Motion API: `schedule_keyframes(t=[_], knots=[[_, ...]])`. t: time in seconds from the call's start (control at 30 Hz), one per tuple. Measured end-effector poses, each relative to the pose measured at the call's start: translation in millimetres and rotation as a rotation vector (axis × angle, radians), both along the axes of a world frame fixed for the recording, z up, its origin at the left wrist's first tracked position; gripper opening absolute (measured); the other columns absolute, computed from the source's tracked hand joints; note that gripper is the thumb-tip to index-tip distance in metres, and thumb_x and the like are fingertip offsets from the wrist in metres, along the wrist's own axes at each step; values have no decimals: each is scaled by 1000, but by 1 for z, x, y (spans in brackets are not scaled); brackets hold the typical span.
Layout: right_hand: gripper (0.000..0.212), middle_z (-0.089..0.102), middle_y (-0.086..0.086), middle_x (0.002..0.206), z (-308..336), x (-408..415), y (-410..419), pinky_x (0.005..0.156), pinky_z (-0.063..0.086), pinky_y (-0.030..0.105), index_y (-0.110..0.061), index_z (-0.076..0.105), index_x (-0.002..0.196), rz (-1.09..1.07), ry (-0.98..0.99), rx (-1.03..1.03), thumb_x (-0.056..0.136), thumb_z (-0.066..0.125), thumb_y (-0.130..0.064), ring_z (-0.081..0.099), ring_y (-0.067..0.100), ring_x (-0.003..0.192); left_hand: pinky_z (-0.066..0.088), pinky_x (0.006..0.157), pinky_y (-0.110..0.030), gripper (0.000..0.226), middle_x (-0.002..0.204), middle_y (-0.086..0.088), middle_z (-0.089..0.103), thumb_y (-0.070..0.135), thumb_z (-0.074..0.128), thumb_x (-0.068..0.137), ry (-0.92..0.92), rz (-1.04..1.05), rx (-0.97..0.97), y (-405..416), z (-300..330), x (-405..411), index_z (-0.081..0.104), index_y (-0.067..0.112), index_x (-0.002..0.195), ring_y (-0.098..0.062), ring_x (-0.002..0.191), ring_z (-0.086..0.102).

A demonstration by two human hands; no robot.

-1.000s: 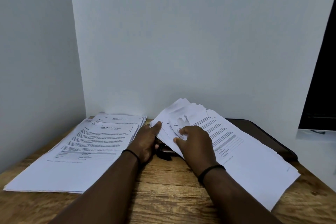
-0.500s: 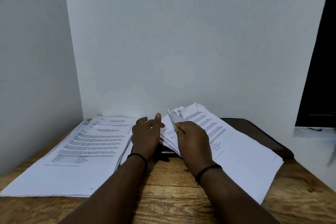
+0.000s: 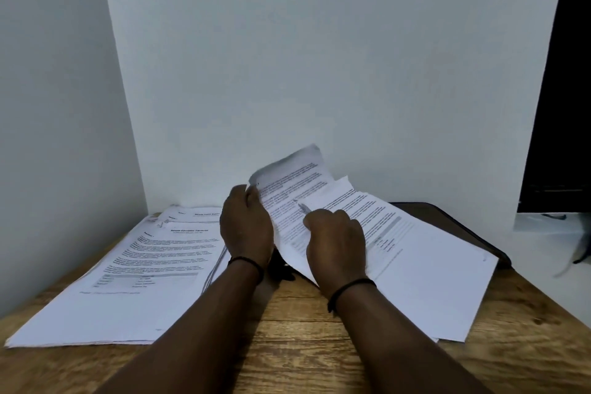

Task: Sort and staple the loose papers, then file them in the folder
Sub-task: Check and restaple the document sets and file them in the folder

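The table (image 3: 303, 358) is wood with a visible grain and a matt, slightly rough finish. The left stack (image 3: 128, 281) and right stack (image 3: 415, 265) are matt white printed paper. The folder (image 3: 463, 227) at the far right is dark and smooth, with a faint sheen.

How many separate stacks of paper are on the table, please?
2: a left stack lying flat, and a right stack partly over the dark folder, its top sheets lifted by both hands.

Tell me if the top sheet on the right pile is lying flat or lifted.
Lifted: the left hand holds the top sheet curled up off the right pile.
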State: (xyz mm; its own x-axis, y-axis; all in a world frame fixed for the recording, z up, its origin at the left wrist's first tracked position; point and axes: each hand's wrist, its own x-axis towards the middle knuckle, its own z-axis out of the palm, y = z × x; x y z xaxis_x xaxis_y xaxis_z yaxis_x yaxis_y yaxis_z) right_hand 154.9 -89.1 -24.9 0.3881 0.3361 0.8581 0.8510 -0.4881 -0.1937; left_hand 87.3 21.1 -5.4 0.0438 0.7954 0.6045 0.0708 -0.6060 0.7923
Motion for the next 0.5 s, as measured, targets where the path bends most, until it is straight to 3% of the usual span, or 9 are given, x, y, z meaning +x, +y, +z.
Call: schedule_keyframes(t=[0.1, 0.23, 0.3, 0.37, 0.47, 0.5], knots=[[24, 66, 1, 69, -3, 1, 4, 55, 45, 32, -17, 71, 69, 71, -25, -9, 61, 76, 5, 61, 27, 59, 36, 66, -29, 18, 83, 4, 60, 19, 43, 104, -89, -19, 61, -9, 17, -9, 60, 12, 105, -20, 77, 56], [35, 70, 13, 119, -4, 1, 3, 81, 56, 45, -20, 78, 99, 194, 19, 44, 73, 69, 2, 69, 31, 94, 36, 60, -25, 17, 79, 10, 60, 16, 44, 104, -67, -27, 260, -10, 43, -40, 59, 17, 111, -15, 68, 54], [39, 68, 13, 126, -4, -1, 6, 89, 55, 47, -20, 78, 100, 257, 19, 62, 75, 69, 8, 69, 31, 104, 33, 57, -16, 14, 73, 12, 57, 16, 46, 103, -55, -2, 345, -4, 60, -62, 57, 21, 107, -12, 65, 51], [38, 67, 10, 127, -5, -6, 4, 92, 55, 48, -19, 78, 98, 329, 4, 84, 75, 71, 10, 68, 31, 108, 31, 58, -16, 13, 73, 15, 56, 16, 47, 101, -53, 14, 391, -2, 75, -87, 56, 24, 106, -9, 65, 48], [31, 59, 3, 139, 16, -33, -3, 104, 48, 41, -22, 70, 118, 446, 77, 179, 89, 69, -9, 58, 21, 124, 31, 60, -24, 13, 68, 17, 54, 17, 48, 99, -63, 24, 478, 3, 97, -122, 55, 26, 105, -8, 64, 45], [41, 54, 0, 144, 29, -43, -5, 108, 44, 39, -22, 62, 130, 484, 169, 230, 90, 71, -18, 52, 17, 130, 33, 60, -27, 12, 66, 16, 53, 20, 47, 99, -61, 26, 506, 4, 103, -132, 53, 29, 104, -11, 63, 47]])
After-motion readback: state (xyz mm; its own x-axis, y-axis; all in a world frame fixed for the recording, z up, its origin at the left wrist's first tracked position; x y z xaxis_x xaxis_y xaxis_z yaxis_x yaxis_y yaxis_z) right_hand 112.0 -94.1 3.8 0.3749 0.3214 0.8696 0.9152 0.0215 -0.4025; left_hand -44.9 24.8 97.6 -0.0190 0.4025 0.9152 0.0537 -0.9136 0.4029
